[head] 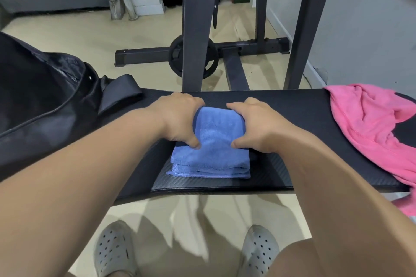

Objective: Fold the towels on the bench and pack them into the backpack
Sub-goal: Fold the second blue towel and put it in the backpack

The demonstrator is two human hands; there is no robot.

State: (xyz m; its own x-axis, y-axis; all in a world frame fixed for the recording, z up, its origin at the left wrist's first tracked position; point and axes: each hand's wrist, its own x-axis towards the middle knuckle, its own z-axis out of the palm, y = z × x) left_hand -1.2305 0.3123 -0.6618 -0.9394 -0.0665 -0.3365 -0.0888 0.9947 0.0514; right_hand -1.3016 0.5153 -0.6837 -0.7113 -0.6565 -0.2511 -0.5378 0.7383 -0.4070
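Note:
A folded blue towel [213, 148] lies in the middle of the black padded bench [292, 123]. My left hand [177, 117] grips its left side, thumb on top and fingers curled over the far edge. My right hand [254, 123] grips its right side the same way. The towel's far part is lifted and bent between both hands, while its near layers lie flat. A crumpled pink towel [369, 123] lies unfolded at the bench's right end. The black backpack [42, 101] sits open on the bench's left end, its strap [119, 92] lying toward the towel.
Behind the bench stands a dark metal rack frame [198, 29] with a weight plate [180, 56] leaning at its base on the beige floor. My feet in grey perforated clogs [114, 249] stand below the bench's near edge. A wall runs along the right.

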